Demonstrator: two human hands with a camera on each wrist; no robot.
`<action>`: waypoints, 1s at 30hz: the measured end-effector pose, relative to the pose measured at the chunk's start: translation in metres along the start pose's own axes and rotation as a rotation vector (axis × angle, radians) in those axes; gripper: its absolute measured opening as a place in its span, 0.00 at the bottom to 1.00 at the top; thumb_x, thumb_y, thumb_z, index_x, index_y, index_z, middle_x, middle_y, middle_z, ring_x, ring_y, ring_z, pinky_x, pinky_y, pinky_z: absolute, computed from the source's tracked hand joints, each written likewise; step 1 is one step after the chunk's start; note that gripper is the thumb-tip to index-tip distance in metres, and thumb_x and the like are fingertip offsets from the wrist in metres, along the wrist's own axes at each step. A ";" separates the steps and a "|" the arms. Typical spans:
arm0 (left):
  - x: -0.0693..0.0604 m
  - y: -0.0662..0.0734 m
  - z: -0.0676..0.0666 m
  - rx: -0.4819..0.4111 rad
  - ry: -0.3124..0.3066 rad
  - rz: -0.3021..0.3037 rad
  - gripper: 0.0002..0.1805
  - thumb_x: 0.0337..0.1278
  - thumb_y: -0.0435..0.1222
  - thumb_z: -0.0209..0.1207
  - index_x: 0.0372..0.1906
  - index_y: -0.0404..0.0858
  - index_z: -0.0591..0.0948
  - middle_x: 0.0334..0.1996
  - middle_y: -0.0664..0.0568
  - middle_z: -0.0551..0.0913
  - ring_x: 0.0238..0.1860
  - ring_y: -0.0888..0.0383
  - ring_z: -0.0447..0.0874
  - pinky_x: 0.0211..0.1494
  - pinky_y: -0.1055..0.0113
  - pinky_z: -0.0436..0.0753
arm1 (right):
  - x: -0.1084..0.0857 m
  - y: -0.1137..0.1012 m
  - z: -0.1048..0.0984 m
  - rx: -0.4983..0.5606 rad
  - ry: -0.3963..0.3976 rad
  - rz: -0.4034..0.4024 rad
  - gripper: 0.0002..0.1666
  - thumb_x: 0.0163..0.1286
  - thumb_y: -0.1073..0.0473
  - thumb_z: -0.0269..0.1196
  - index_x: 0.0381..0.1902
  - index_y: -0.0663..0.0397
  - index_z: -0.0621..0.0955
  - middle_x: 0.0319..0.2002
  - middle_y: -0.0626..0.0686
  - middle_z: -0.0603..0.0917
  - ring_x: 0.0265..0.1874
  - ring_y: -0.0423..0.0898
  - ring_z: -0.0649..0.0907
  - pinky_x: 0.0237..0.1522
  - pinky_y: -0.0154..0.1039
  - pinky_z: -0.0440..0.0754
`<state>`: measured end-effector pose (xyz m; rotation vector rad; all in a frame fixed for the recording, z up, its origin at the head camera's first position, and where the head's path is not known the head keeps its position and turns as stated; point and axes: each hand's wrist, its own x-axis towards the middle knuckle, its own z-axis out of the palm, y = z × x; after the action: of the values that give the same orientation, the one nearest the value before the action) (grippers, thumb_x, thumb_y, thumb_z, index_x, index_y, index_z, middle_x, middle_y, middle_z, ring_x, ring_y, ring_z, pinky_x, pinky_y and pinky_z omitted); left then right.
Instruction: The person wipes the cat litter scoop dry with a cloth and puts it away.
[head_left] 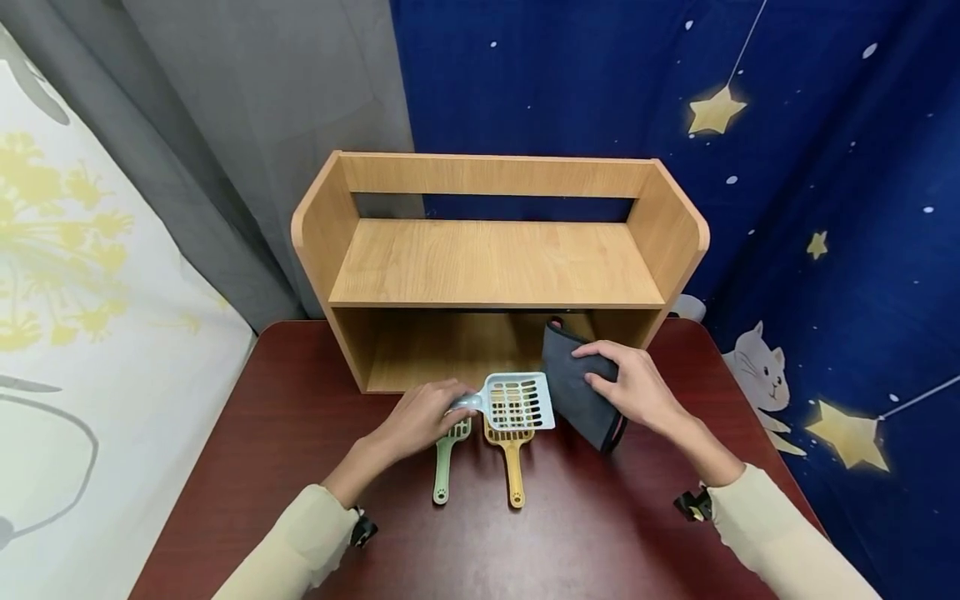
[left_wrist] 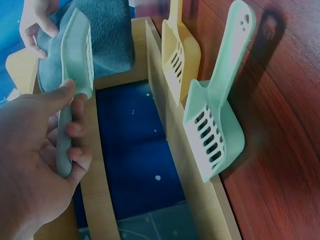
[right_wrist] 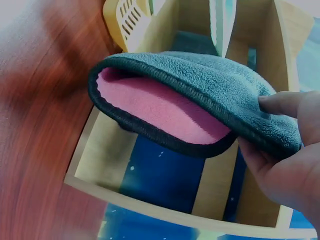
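Observation:
My left hand (head_left: pixel 427 417) grips the handle of a pale blue slotted scoop (head_left: pixel 517 402), held up in front of the shelf. In the left wrist view the thumb and fingers of the left hand (left_wrist: pixel 45 145) wrap that handle. My right hand (head_left: pixel 637 387) pinches a folded grey cloth (head_left: pixel 581 387) at its side; the right wrist view shows the cloth's pink inner face (right_wrist: pixel 165 110). Scoop and cloth are close together. Below them a green scoop (head_left: pixel 442 471) and a yellow scoop (head_left: pixel 513 471) lie on the table, heads toward the shelf.
A two-level wooden shelf (head_left: pixel 495 262) stands at the back of the dark red table (head_left: pixel 585 533). Behind it hang a grey curtain (head_left: pixel 300 108) and a blue curtain with stars (head_left: pixel 562 75). A white patterned cloth (head_left: pixel 90 333) is at the left.

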<state>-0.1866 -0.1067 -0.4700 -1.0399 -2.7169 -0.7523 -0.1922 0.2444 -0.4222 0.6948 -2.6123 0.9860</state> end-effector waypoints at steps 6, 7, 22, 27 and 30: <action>-0.006 -0.001 -0.004 -0.014 -0.060 0.076 0.15 0.70 0.40 0.68 0.56 0.39 0.87 0.47 0.53 0.90 0.41 0.60 0.87 0.42 0.61 0.85 | 0.003 0.015 -0.001 0.093 -0.004 -0.059 0.25 0.60 0.77 0.74 0.52 0.49 0.89 0.50 0.51 0.91 0.50 0.49 0.87 0.53 0.26 0.75; -0.006 0.000 -0.004 -0.027 -0.071 0.088 0.15 0.70 0.40 0.68 0.56 0.39 0.87 0.47 0.54 0.90 0.42 0.60 0.87 0.44 0.60 0.85 | 0.005 0.017 0.000 0.121 -0.020 -0.066 0.24 0.61 0.76 0.74 0.52 0.49 0.89 0.50 0.51 0.91 0.50 0.48 0.86 0.53 0.25 0.74; 0.007 0.019 -0.003 -0.109 -0.147 0.132 0.13 0.71 0.42 0.67 0.55 0.44 0.89 0.43 0.60 0.87 0.39 0.66 0.80 0.45 0.68 0.80 | 0.039 -0.016 0.042 0.353 -0.201 -0.178 0.17 0.68 0.69 0.72 0.52 0.47 0.89 0.49 0.50 0.90 0.47 0.44 0.85 0.50 0.32 0.80; 0.003 0.015 -0.005 -0.071 -0.117 0.135 0.12 0.70 0.43 0.68 0.53 0.46 0.89 0.41 0.62 0.87 0.37 0.67 0.80 0.41 0.68 0.80 | 0.034 -0.016 0.035 0.310 -0.223 -0.186 0.17 0.68 0.69 0.73 0.51 0.46 0.89 0.47 0.49 0.91 0.45 0.44 0.85 0.49 0.33 0.80; -0.002 0.009 -0.008 -0.060 -0.107 0.136 0.12 0.70 0.43 0.68 0.53 0.46 0.89 0.42 0.62 0.87 0.38 0.67 0.82 0.41 0.66 0.81 | 0.027 -0.009 0.026 0.295 -0.241 -0.172 0.17 0.68 0.68 0.73 0.51 0.45 0.89 0.47 0.48 0.91 0.45 0.44 0.86 0.50 0.32 0.80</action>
<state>-0.1791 -0.1063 -0.4602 -1.2991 -2.6908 -0.7804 -0.2130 0.2119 -0.4259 1.1544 -2.5695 1.3197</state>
